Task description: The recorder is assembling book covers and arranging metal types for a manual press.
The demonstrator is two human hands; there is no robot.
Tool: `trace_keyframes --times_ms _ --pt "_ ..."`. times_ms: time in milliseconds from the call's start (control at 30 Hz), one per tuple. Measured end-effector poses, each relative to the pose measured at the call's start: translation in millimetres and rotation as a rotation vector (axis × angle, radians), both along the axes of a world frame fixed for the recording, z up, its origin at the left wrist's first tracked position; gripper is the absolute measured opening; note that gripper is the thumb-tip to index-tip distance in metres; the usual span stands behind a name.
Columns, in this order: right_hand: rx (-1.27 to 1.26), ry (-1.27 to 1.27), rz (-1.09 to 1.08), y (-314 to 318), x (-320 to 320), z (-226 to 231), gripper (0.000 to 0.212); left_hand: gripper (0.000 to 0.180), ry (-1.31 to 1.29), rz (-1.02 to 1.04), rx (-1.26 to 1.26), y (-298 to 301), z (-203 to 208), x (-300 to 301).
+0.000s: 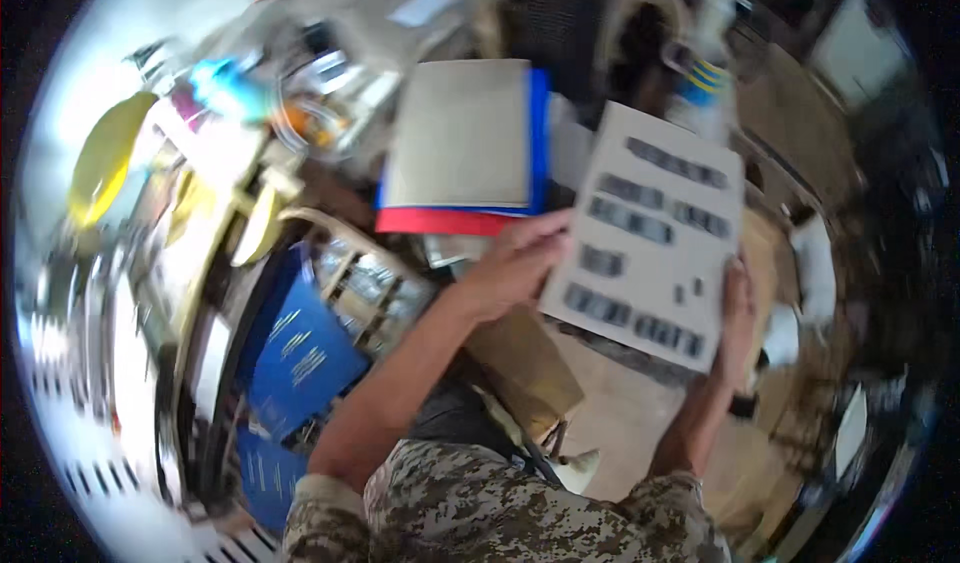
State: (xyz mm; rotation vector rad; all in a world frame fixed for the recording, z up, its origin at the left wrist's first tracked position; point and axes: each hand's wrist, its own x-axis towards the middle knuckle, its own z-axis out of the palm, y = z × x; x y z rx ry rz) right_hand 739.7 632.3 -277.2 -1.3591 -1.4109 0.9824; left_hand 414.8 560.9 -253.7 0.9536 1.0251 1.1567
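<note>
Between my two hands is a white rectangular board (pixel 655 263), tilted, with rows of dark blocks across its face; blur hides what they are. My left hand (pixel 520 268) is closed on its left edge, and my right hand (pixel 738 318) grips its lower right edge. Just left of the board lies a stack of flat folders: a grey folder (pixel 460 133) on top, with a blue folder (pixel 540 143) and a red folder (pixel 440 221) showing at its edges.
A wooden divided tray (pixel 365 273) stands near my left forearm, beside a blue printed cover (pixel 305 353). Below the board is a brown box (pixel 530 363). Cluttered items fill the upper left, including a yellow oval object (pixel 108 158). A bottle (pixel 703 88) stands beyond the board.
</note>
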Motion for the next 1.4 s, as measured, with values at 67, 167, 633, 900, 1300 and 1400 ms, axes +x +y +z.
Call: trace_keyframes --times_ms 67,167,633,900,1300,1400 --pt "0.087 -0.194 0.033 -8 16 -2 0.055 0.053 -0.061 -0.038 0.024 -12 9 0" --pt "0.240 -0.460 0.116 -18 12 18 0.055 0.051 0.012 -0.004 0.088 -40 24 -9" --pt "-0.076 0.319 0.808 -60 -163 103 0.055 0.047 -0.093 0.587 0.319 -258 120 -45" --pt "0.170 0.211 1.177 -185 -289 196 0.047 0.053 -0.185 0.841 0.288 -386 167 -49" --pt "-0.250 0.180 1.328 -292 -387 209 0.048 0.051 -0.295 1.391 0.384 -505 174 -52" --pt "-0.259 0.214 1.367 -299 -405 189 0.047 0.051 -0.281 1.401 0.394 -520 168 -56"
